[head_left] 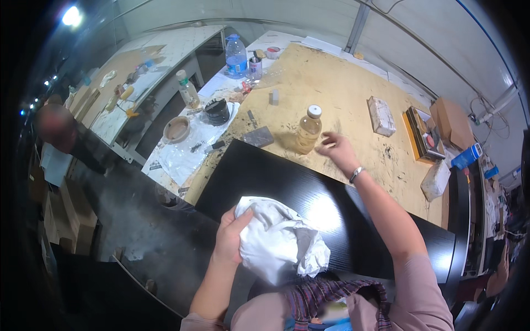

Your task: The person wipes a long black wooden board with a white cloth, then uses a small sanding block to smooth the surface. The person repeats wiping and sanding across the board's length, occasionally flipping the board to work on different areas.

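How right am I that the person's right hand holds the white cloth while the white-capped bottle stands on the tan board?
One slip: the head view shows the left hand holding the white cloth, not the right hand. The white-capped bottle does stand on the tan board.

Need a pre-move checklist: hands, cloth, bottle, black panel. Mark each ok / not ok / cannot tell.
1. Left hand grip on white cloth: ok, thumb and fingers hold its left edge.
2. Right hand free: ok, no object seen in it.
3. Bottle upright, white cap on: ok.
4. Right hand touching bottle: cannot tell, fingertips close beside it.
5. Right wrist bare: not ok, silvery band on it.
6. Black panel dry: cannot tell, bright glare.
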